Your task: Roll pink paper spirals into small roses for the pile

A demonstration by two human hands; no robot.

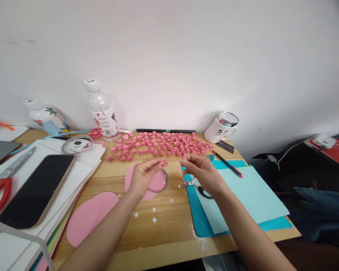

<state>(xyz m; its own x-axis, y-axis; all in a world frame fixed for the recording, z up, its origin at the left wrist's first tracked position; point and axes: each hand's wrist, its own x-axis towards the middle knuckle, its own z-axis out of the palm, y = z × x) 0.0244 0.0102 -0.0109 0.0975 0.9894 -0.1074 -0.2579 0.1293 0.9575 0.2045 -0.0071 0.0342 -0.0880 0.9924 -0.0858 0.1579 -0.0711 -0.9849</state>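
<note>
My left hand [144,176] is closed in a pinch on a small pink paper rose [163,163], held above a clear round lid [159,181] that lies on a pink foam sheet [141,184]. Just to the right, my right hand [201,169] is closed in a pinch on something tiny and white I cannot make out. Small scissors [196,185] lie under it on light blue paper [248,195]. Several finished pink roses [161,144] are spread in rows behind both hands.
Two plastic bottles [103,113] and a white mug [222,130] stand by the wall. A phone [34,192], red-handled scissors [1,184] and a tape roll [77,145] lie on white sheets at left. A red pen [227,163] and a black pen [165,131] lie nearby. Small white paper bits dot the wood.
</note>
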